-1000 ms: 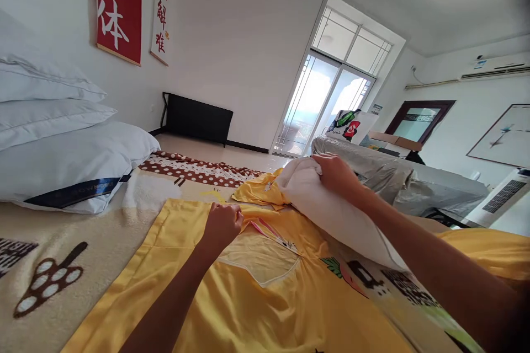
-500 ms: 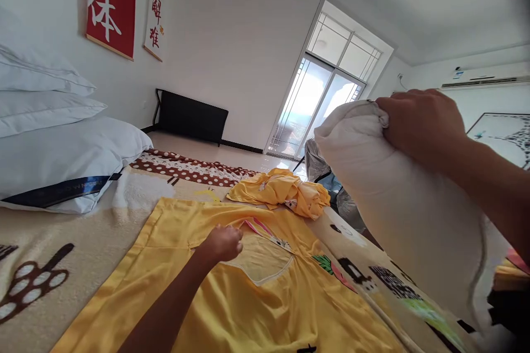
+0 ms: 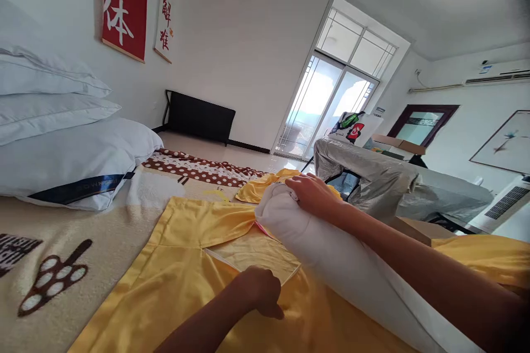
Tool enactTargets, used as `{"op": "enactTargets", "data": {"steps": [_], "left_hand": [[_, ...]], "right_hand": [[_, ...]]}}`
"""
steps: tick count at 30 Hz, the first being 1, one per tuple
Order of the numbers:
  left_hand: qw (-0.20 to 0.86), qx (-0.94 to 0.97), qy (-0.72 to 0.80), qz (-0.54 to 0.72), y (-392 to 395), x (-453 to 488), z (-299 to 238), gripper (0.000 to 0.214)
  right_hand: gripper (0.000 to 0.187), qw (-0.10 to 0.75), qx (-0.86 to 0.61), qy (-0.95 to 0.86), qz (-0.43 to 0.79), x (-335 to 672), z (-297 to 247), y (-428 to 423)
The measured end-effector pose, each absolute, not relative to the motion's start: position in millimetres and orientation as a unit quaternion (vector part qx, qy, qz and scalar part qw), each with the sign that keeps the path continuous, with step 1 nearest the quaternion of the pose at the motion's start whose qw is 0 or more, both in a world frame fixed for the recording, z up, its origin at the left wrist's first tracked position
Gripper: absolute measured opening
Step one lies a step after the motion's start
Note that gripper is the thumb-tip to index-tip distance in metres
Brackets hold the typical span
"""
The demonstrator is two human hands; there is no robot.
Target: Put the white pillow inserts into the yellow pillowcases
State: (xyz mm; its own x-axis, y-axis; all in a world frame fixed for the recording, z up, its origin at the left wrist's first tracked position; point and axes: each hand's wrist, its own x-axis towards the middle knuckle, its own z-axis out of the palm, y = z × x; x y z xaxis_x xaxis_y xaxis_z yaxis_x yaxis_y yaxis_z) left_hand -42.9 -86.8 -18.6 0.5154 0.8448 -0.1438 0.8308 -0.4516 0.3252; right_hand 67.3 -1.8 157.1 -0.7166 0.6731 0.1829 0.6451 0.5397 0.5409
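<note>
A yellow pillowcase (image 3: pixel 199 265) lies spread on the bed, its white-edged opening gaping near the middle and showing the inner cloth. My left hand (image 3: pixel 260 292) is closed at the near edge of that opening, its fingers curled on the yellow fabric. From the right, a white pillow (image 3: pixel 327 256), folded lengthwise into a roll, reaches over the pillowcase. My right hand (image 3: pixel 312 193) grips the pillow's far end from above, and that end hangs at the opening's far right corner. Part of the rabbit print is covered by the pillow.
White pillows (image 3: pixel 70 160) are stacked on the left of the patterned blanket (image 3: pixel 120 231). Another bunched yellow cloth (image 3: pixel 252 187) lies behind the pillowcase. Plastic-covered furniture (image 3: pixel 364 171) stands beyond the bed on the right, with more yellow fabric (image 3: pixel 488 256) nearer me.
My right hand has brought the rolled pillow down and left, over the pillowcase opening. My left hand has shifted from the opening's far edge to its near edge.
</note>
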Motion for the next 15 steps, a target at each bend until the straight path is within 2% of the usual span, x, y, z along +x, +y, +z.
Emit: {"op": "enactTargets", "data": {"steps": [3, 6, 11, 15], "left_hand": [[0.188, 0.843, 0.504, 0.005, -73, -60, -13, 0.032], [0.158, 0.813, 0.558, 0.049, -50, -90, -19, 0.031], [0.130, 0.747, 0.647, 0.083, -16, -134, -53, 0.029], [0.135, 0.737, 0.658, 0.082, -6, -139, -76, 0.033]], "right_hand": [[0.025, 0.009, 0.398, 0.846, 0.355, 73, 183, 13], [0.024, -0.024, 0.421, 0.808, 0.411, 97, 222, 32], [0.016, -0.038, 0.453, 0.729, 0.513, 140, 273, 36], [0.017, -0.069, 0.466, 0.662, 0.583, 148, 289, 21]]}}
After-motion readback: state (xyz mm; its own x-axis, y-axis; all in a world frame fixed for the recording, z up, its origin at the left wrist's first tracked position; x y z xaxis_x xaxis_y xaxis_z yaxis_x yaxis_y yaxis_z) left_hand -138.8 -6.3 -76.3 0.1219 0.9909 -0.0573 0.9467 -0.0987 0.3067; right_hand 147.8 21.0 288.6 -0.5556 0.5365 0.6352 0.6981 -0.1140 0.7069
